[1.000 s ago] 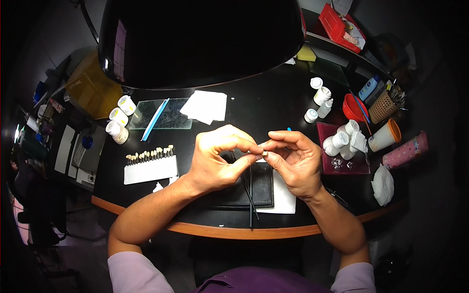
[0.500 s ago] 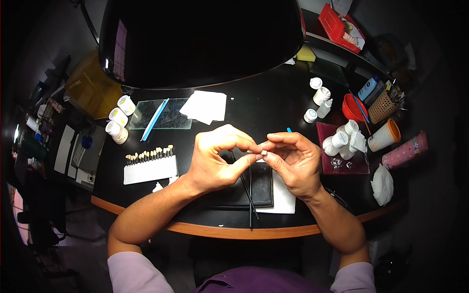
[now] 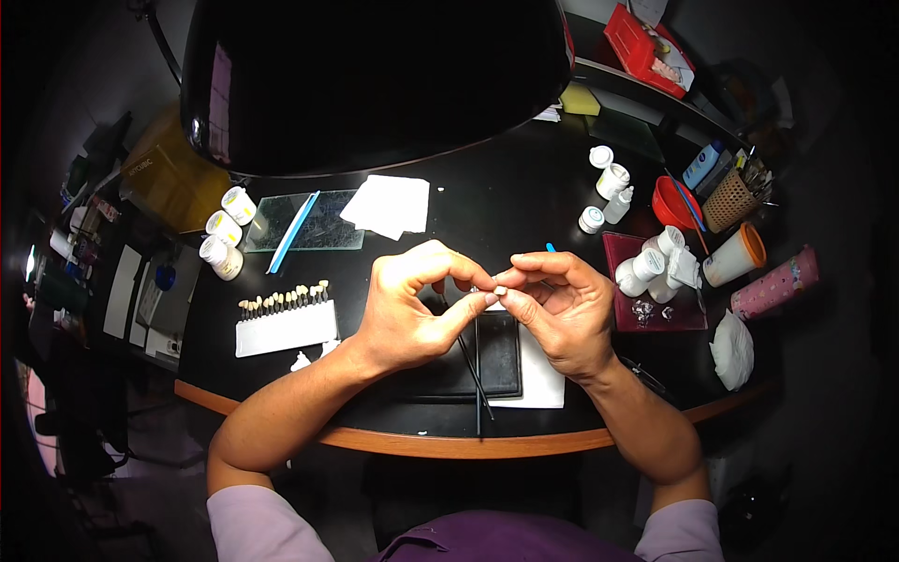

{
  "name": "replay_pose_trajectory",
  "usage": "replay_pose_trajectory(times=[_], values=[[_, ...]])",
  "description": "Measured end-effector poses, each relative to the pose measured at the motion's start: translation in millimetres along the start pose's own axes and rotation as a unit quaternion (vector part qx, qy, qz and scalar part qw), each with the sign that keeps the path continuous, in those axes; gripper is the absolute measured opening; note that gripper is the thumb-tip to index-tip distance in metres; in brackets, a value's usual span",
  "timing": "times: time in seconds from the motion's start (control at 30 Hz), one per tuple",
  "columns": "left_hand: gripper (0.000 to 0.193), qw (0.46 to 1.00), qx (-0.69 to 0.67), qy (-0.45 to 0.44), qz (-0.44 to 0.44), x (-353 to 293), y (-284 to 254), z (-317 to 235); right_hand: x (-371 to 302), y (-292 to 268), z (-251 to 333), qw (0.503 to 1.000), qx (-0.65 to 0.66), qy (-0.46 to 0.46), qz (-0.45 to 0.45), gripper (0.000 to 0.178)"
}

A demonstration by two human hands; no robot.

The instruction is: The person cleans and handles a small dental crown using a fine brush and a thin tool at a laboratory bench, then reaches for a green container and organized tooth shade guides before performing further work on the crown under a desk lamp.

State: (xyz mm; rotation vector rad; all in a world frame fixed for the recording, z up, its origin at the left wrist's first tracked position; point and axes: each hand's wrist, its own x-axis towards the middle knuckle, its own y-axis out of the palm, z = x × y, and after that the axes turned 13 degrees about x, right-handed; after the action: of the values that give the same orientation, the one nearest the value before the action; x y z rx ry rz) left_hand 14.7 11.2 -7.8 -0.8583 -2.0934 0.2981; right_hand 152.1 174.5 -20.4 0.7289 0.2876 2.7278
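Observation:
My left hand (image 3: pixel 412 300) and my right hand (image 3: pixel 562 318) meet fingertip to fingertip above the middle of the black desk. Thumbs and index fingers of both pinch a small white tooth-like piece (image 3: pixel 500 291); its exact shape is too small to make out. Below them lies a dark rectangular tray (image 3: pixel 501 351), partly covered by my left hand. Two thin dark sticks (image 3: pixel 478 389), perhaps brush handles, cross over the tray. White paper (image 3: pixel 541 379) sticks out on the tray's right side. Left of my left hand stands a white shade guide (image 3: pixel 286 332) with a row of tooth samples.
A glass slab (image 3: pixel 337 234) with a blue-and-white strip (image 3: pixel 293 234) lies beyond, beside white sheets (image 3: pixel 393 201). White jars (image 3: pixel 223 225) stand left. At right are a maroon tray (image 3: pixel 646 314) with bottles, a red bowl (image 3: pixel 674 203) and crumpled tissue (image 3: pixel 730 351). A large dark lamp-like shape (image 3: pixel 375 84) hangs overhead.
The whole view has shifted slightly, so things appear a little to the left. Both hands keep the same pinch on the white piece.

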Motion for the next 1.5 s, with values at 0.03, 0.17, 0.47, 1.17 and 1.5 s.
replay_pose_trajectory(times=[0.03,0.17,0.47,1.17,1.5], values=[[0.01,1.0,0.0,-0.002,-0.001,-0.3,-0.6,-0.3,0.0,1.0,0.2,1.0,0.001,0.0,0.0,0.031],[0.009,1.0,0.004,-0.005,-0.004,-1.0,-0.8,-0.4,-0.5,3.2,1.4,1.0,0.001,-0.011,-0.01,0.033],[0.01,1.0,0.003,-0.008,-0.005,-1.2,-0.6,-0.3,-1.4,3.5,1.6,0.998,-0.046,-0.048,-0.003,0.034],[0.011,1.0,-0.002,0.017,-0.008,0.0,-3.3,-1.6,-1.0,5.8,3.9,0.989,-0.097,-0.111,0.014,0.034],[0.011,1.0,-0.006,0.015,-0.003,0.3,-1.4,-0.3,-0.6,5.5,8.2,0.983,-0.125,-0.135,0.02,0.035]])
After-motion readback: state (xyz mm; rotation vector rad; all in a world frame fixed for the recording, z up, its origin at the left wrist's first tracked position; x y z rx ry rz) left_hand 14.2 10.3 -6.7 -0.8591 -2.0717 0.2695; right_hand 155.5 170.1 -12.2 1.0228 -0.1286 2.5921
